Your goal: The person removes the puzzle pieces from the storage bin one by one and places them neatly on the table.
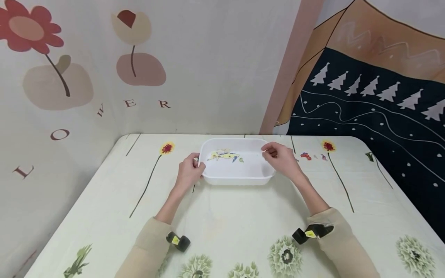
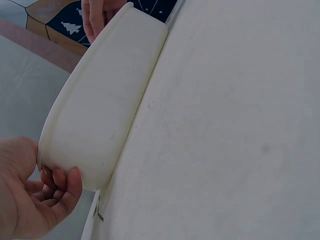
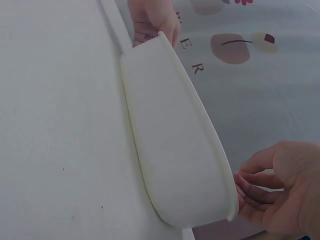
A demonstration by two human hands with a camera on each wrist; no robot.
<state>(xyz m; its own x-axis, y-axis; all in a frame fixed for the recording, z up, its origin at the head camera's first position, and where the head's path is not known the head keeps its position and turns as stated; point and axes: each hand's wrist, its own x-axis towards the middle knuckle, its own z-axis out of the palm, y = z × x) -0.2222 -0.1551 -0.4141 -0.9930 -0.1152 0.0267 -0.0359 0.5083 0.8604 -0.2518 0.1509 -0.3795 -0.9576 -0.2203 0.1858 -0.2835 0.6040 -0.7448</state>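
Note:
A white rectangular tray point(image 1: 236, 181) with raised sides stands toward the far side of the table. On its floor lies a yellow and blue figure point(image 1: 224, 155), with a small green shape point(image 1: 241, 160) beside it; whether these are loose or printed I cannot tell. My left hand point(image 1: 189, 170) grips the tray's left end, thumb at the rim and fingers curled against the outer wall. Bent over the tray's right end, my right hand point(image 1: 281, 158) has its fingertips at the rim. The wall hides part of those fingers in the right wrist view, so any small thing between them is unclear.
Right of the tray are a small red shape point(image 1: 306, 156) and a pinkish one point(image 1: 324, 157), loose or printed. A pale floral cloth point(image 1: 229, 220) covers the table. Behind it hangs a printed curtain point(image 1: 208, 69); a dark tree-patterned cloth point(image 1: 365, 112) is at the right.

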